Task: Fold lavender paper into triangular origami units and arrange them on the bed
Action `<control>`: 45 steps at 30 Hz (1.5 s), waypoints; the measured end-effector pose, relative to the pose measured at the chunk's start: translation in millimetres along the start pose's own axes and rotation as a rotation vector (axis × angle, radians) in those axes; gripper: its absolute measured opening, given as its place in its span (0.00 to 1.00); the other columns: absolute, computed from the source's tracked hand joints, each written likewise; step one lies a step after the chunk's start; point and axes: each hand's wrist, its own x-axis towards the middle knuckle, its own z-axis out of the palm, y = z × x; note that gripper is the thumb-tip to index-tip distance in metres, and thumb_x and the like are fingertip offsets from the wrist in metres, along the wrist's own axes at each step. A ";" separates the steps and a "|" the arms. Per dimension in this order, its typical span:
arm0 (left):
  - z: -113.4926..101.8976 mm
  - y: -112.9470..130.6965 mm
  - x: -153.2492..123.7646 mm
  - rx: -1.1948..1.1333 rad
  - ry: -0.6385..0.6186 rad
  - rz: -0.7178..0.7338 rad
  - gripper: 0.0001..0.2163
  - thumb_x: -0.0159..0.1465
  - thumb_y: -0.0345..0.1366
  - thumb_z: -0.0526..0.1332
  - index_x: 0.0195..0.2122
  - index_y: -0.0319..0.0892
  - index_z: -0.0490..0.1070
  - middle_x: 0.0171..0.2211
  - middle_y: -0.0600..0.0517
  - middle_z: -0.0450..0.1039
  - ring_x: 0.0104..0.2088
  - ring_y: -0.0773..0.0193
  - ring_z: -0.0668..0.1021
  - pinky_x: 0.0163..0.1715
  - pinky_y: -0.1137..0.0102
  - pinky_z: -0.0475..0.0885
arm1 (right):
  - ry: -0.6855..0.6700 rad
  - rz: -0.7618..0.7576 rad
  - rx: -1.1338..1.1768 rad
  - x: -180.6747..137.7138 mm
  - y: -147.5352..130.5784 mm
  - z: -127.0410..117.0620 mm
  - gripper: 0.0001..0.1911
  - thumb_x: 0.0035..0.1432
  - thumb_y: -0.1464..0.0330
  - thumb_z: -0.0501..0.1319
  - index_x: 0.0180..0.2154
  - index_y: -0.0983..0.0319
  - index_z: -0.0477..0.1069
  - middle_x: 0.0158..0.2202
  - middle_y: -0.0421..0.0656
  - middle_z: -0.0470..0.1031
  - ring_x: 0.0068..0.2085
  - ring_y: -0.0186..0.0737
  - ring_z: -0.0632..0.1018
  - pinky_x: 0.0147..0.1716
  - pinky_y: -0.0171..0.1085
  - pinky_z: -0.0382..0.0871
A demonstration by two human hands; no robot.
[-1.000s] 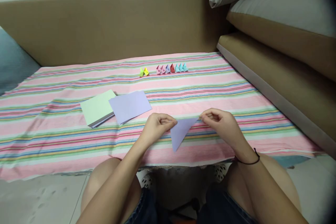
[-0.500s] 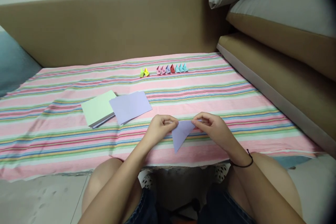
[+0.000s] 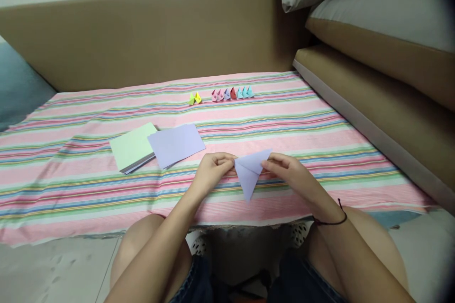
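Note:
A folded sheet of purple paper [image 3: 250, 170] is held up between both hands, one point hanging down and another reaching up to the right. My left hand [image 3: 215, 169] pinches its left corner between thumb and fingers. On the other side, my right hand [image 3: 283, 166] grips the right edge, its thumb toward me. A crease line crosses the paper's face. Left of the hands lie a few loose purple sheets [image 3: 177, 145], partly over a stack of paper with a light green sheet [image 3: 133, 147] on top.
Small folded paper pieces stand in a row at the back: yellow ones [image 3: 195, 98], then pink, purple, red [image 3: 233, 93] and light blue ones [image 3: 245, 92]. A striped cloth [image 3: 284, 128] covers the seat. Cushions [image 3: 384, 14] are piled at the right.
The purple paper has turned, so its right corner now points up and a creased face shows. My right hand has shifted its hold to the right edge; my left hand moved slightly left.

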 end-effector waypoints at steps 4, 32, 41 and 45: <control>1.5 -2.5 0.4 -0.012 0.021 0.054 0.09 0.53 0.37 0.64 0.31 0.37 0.76 0.28 0.50 0.79 0.29 0.64 0.80 0.37 0.69 0.75 | -0.086 0.017 -0.033 1.6 4.8 5.0 0.13 0.56 0.58 0.61 0.31 0.62 0.74 0.31 0.42 0.75 0.34 0.37 0.75 0.31 0.34 0.70; 22.3 -4.6 -12.3 -0.026 -0.198 -0.005 0.27 0.53 0.40 0.69 0.52 0.36 0.69 0.40 0.45 0.80 0.44 0.55 0.80 0.49 0.64 0.70 | 0.018 -0.116 0.012 -3.0 0.5 17.8 0.15 0.54 0.56 0.63 0.30 0.61 0.70 0.27 0.39 0.73 0.30 0.35 0.76 0.31 0.34 0.73; 23.9 0.9 -13.6 0.054 -0.228 0.084 0.17 0.59 0.42 0.62 0.48 0.40 0.74 0.42 0.48 0.78 0.46 0.57 0.77 0.46 0.68 0.70 | 0.002 -0.132 -0.013 -2.6 1.1 16.1 0.14 0.54 0.56 0.63 0.32 0.60 0.70 0.27 0.40 0.74 0.31 0.38 0.77 0.31 0.37 0.74; 22.1 -1.6 -13.1 0.180 -0.184 0.153 0.14 0.64 0.42 0.55 0.42 0.40 0.76 0.36 0.51 0.77 0.37 0.62 0.77 0.35 0.73 0.70 | 0.003 -0.112 -0.043 -3.3 0.4 16.2 0.11 0.55 0.58 0.63 0.33 0.60 0.71 0.28 0.40 0.76 0.31 0.39 0.78 0.34 0.38 0.75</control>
